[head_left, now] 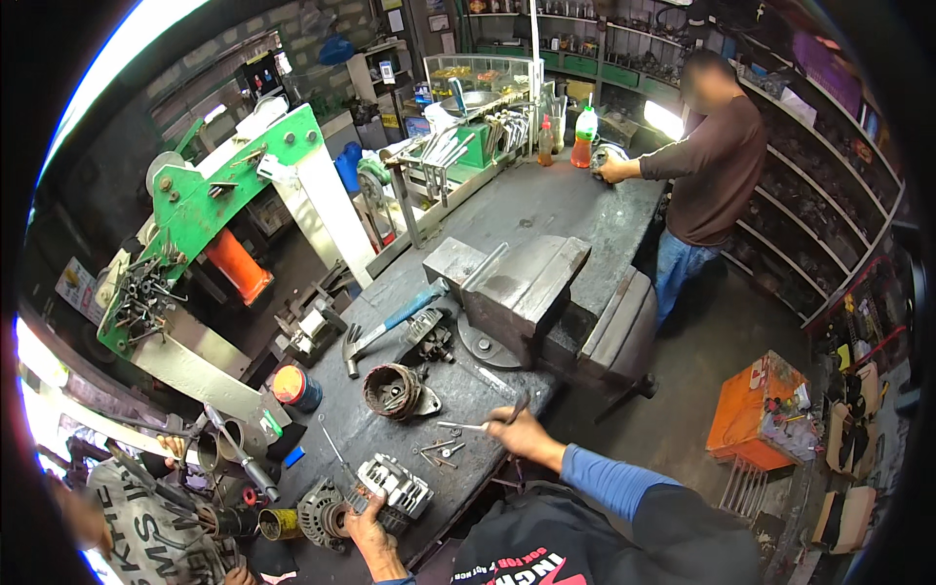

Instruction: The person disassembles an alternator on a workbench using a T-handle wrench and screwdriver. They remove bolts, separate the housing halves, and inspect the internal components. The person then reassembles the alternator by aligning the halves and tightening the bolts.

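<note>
My left hand (369, 534) is closed on the silvery finned housing of an alternator (395, 490) at the bench's near edge. A thin metal rod (334, 447) with a small ringed end reaches out beside that housing; I cannot tell if it touches it. Further right, my right hand (526, 436) grips a slim metal hand tool (462, 425), whose shaft points left and whose darker end sticks up past the fingers. Loose bolts (441, 452) lie between my hands. Beyond them sits a round part with copper windings (392, 392). Another slotted round housing (320, 514) is left of my left hand.
A large bench vise (526, 292) stands on the dark workbench (546, 210). Near it lies a blue-handled hammer (395, 317). A red-lidded can (292, 385) is at the left edge. One person (717, 166) works at the far right, another (146, 526) at the lower left.
</note>
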Motion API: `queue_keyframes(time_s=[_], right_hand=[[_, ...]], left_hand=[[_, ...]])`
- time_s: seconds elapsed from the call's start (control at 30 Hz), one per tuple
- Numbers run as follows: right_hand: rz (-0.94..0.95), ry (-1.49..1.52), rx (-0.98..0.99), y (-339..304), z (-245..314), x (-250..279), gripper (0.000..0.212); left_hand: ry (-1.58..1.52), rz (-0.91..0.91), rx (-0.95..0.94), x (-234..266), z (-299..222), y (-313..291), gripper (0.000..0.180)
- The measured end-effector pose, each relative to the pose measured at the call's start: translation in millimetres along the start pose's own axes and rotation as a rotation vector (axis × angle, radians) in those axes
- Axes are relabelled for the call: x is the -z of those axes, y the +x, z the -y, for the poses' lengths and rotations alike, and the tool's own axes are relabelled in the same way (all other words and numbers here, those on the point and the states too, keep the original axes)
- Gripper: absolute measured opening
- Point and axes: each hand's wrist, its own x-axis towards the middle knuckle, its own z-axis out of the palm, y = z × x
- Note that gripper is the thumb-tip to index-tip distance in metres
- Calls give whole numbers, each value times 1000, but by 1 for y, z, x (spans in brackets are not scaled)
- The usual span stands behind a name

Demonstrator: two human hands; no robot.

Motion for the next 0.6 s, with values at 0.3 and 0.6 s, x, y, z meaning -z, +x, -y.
queue_keyframes(time_s=[0.3, 0.6], right_hand=[[120, 584, -552, 48, -20, 16, 22], [-44, 493, -508, 93, -57, -19, 36]], left_hand=[[-74, -4, 27, 1, 18, 12, 39], [17, -3, -43, -5, 13, 2, 46]])
